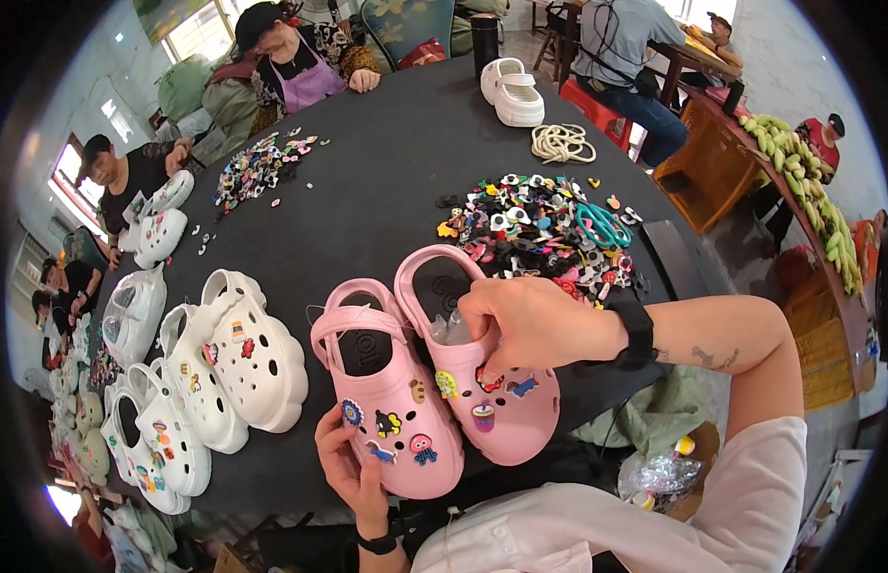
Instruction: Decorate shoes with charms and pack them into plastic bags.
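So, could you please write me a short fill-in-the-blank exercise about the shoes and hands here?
1. The two clogs under the hands are ____ in colour.
2. The right hand presses on the right clog; the left hand touches the ____ clog's toe.
3. Teal scissors lie on a pile of ____.

Missing: pink; left; charms

**Open lane up the middle, clutter on both flanks**

Bare dark tabletop (386,181) runs clear from the pink clogs (434,382) toward the far edge. White clogs (224,372) crowd the left side. The charm pile (539,234) with teal scissors (601,224) blocks the right, touching the right clog's heel. A rope coil (561,143) lies beyond.
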Action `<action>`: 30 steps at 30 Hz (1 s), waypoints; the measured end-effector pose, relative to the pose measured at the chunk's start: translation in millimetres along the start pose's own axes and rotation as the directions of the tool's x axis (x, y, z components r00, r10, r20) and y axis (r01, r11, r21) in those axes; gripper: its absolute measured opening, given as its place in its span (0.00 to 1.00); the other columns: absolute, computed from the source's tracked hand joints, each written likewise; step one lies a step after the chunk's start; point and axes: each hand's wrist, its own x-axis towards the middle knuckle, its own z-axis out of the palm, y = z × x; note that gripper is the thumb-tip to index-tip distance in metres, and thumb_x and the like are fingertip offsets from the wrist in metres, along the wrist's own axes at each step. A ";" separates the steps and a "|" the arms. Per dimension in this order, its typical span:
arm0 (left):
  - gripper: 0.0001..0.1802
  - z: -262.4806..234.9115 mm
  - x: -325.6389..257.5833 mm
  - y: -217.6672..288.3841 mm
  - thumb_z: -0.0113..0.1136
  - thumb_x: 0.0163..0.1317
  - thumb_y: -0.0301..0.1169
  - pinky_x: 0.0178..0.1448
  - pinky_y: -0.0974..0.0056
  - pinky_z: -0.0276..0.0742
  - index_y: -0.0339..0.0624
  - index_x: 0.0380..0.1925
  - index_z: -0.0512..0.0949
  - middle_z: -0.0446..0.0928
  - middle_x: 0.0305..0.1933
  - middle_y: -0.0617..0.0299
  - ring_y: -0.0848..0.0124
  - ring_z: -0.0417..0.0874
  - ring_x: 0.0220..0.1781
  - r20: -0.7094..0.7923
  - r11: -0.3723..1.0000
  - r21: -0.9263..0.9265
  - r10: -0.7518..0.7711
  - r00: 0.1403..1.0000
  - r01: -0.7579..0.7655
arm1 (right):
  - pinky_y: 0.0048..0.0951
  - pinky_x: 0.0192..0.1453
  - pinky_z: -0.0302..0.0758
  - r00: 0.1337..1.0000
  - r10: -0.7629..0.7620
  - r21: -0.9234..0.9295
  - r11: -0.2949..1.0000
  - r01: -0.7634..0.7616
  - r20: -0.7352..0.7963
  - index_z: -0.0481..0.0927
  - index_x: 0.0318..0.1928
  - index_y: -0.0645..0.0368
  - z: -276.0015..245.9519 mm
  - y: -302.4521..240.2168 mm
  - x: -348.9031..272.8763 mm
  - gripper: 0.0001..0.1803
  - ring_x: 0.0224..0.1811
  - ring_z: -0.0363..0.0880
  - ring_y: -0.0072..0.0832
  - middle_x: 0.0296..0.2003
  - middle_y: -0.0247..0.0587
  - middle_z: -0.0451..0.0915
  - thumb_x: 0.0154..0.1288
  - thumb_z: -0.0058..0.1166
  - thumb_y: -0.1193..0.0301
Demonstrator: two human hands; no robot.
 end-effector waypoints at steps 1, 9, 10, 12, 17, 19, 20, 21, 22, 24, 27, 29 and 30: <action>0.20 0.0 0.3 -0.2 0.59 0.56 0.34 0.68 0.56 0.59 0.37 0.46 0.70 0.64 0.62 0.46 0.59 0.68 0.63 0.001 1.000 0.006 0.003 1.000 -0.003 | 0.35 0.34 0.74 1.000 0.001 0.001 1.000 -0.001 -0.006 0.76 0.30 0.59 1.2 -1.2 -1.2 0.20 0.31 0.82 0.34 0.27 0.38 0.81 0.35 0.74 0.69; 0.20 2.9 0.6 -0.6 0.59 0.58 0.34 0.68 0.56 0.60 0.37 0.47 0.69 0.64 0.63 0.47 0.60 0.68 0.63 -0.013 1.000 -0.017 0.008 1.000 -0.009 | 0.36 0.32 0.74 0.997 0.079 -0.039 0.996 -0.080 -0.010 0.75 0.25 0.57 6.4 -5.4 -3.1 0.16 0.32 0.82 0.35 0.27 0.37 0.79 0.35 0.70 0.74; 0.20 2.7 0.4 -2.3 0.59 0.58 0.34 0.68 0.56 0.60 0.37 0.47 0.69 0.64 0.63 0.47 0.60 0.68 0.63 -0.009 0.999 -0.037 0.014 1.000 -0.015 | 0.36 0.32 0.74 0.997 0.077 -0.034 0.996 -0.078 -0.017 0.75 0.25 0.57 6.1 -5.8 -4.9 0.16 0.32 0.82 0.35 0.27 0.37 0.79 0.35 0.70 0.74; 0.20 2.1 -0.2 -3.5 0.59 0.58 0.34 0.68 0.57 0.60 0.37 0.47 0.69 0.63 0.63 0.47 0.60 0.68 0.63 -0.003 0.998 -0.049 0.025 1.000 -0.025 | 0.36 0.32 0.74 0.999 0.041 -0.044 0.998 -0.043 -0.034 0.75 0.25 0.57 6.1 -6.6 -7.9 0.15 0.33 0.82 0.35 0.29 0.39 0.79 0.35 0.68 0.75; 0.19 6.1 -2.2 0.1 0.59 0.59 0.35 0.69 0.57 0.59 0.38 0.48 0.70 0.63 0.64 0.48 0.61 0.68 0.64 0.004 0.998 -0.050 0.027 1.000 -0.027 | 0.32 0.33 0.74 0.997 -0.078 0.172 0.982 0.079 -0.014 0.76 0.34 0.58 0.1 8.6 -12.7 0.18 0.34 0.81 0.29 0.31 0.38 0.80 0.40 0.69 0.77; 0.19 5.3 -2.3 -4.4 0.59 0.60 0.35 0.69 0.57 0.59 0.37 0.48 0.70 0.63 0.64 0.47 0.61 0.68 0.64 -0.003 0.999 -0.035 0.025 1.000 -0.025 | 0.27 0.37 0.74 0.997 -0.081 0.344 0.936 0.071 0.015 0.76 0.46 0.59 -6.6 6.0 -22.6 0.24 0.34 0.77 0.23 0.34 0.36 0.78 0.46 0.69 0.77; 0.19 4.2 -2.9 -6.2 0.58 0.60 0.34 0.69 0.57 0.60 0.37 0.48 0.70 0.63 0.64 0.47 0.60 0.68 0.64 -0.012 1.000 -0.021 0.016 1.000 -0.016 | 0.26 0.42 0.74 0.999 -0.017 0.420 0.907 -0.003 0.045 0.73 0.55 0.56 -7.1 6.8 -31.5 0.32 0.38 0.75 0.24 0.44 0.39 0.75 0.47 0.69 0.77; 0.18 8.6 -2.7 -6.1 0.58 0.60 0.33 0.69 0.57 0.60 0.37 0.48 0.70 0.64 0.64 0.47 0.60 0.68 0.64 -0.015 0.999 -0.045 0.014 1.000 -0.014 | 0.25 0.45 0.74 0.998 -0.031 0.442 0.896 0.049 -0.048 0.70 0.60 0.53 -4.8 7.2 -44.7 0.36 0.41 0.74 0.23 0.51 0.38 0.70 0.48 0.70 0.77; 0.18 5.5 -2.4 -3.8 0.58 0.60 0.33 0.69 0.57 0.60 0.37 0.48 0.70 0.64 0.64 0.47 0.60 0.68 0.64 -0.037 0.999 -0.040 0.016 0.999 -0.017 | 0.25 0.47 0.73 0.990 -0.057 0.458 0.882 0.111 -0.131 0.67 0.64 0.51 -0.1 4.5 -53.9 0.41 0.45 0.73 0.23 0.59 0.37 0.65 0.48 0.70 0.78; 0.19 0.3 -1.6 -0.7 0.58 0.59 0.33 0.68 0.57 0.60 0.37 0.48 0.71 0.64 0.64 0.47 0.60 0.68 0.64 -0.010 0.998 0.012 0.059 0.998 -0.059 | 0.31 0.54 0.73 0.967 -0.094 0.342 0.924 0.174 -0.238 0.63 0.67 0.51 3.6 2.1 -73.7 0.45 0.53 0.71 0.28 0.64 0.43 0.59 0.48 0.71 0.75; 0.19 2.3 0.6 -2.4 0.58 0.59 0.33 0.68 0.57 0.61 0.37 0.48 0.71 0.65 0.63 0.47 0.61 0.68 0.63 -0.009 0.999 -0.007 0.052 0.999 -0.052 | 0.35 0.59 0.71 0.939 -0.014 0.360 0.921 0.146 -0.345 0.61 0.68 0.53 24.5 16.5 -105.2 0.50 0.61 0.69 0.32 0.68 0.45 0.55 0.44 0.76 0.70; 0.19 1.0 1.0 -3.0 0.59 0.58 0.33 0.67 0.57 0.62 0.36 0.47 0.71 0.65 0.62 0.47 0.61 0.69 0.63 -0.006 0.999 -0.010 0.040 0.999 -0.040 | 0.38 0.63 0.69 0.929 0.042 0.428 0.895 0.128 -0.367 0.59 0.69 0.54 45.3 24.9 -114.2 0.56 0.64 0.68 0.34 0.69 0.47 0.53 0.41 0.79 0.65; 0.19 1.3 0.6 -2.3 0.59 0.58 0.33 0.67 0.57 0.62 0.36 0.47 0.71 0.65 0.62 0.47 0.61 0.69 0.63 -0.013 0.999 -0.014 0.036 0.999 -0.036 | 0.40 0.66 0.67 0.925 0.050 0.448 0.884 0.135 -0.377 0.58 0.70 0.55 55.7 29.7 -117.1 0.57 0.68 0.63 0.37 0.70 0.48 0.52 0.40 0.80 0.63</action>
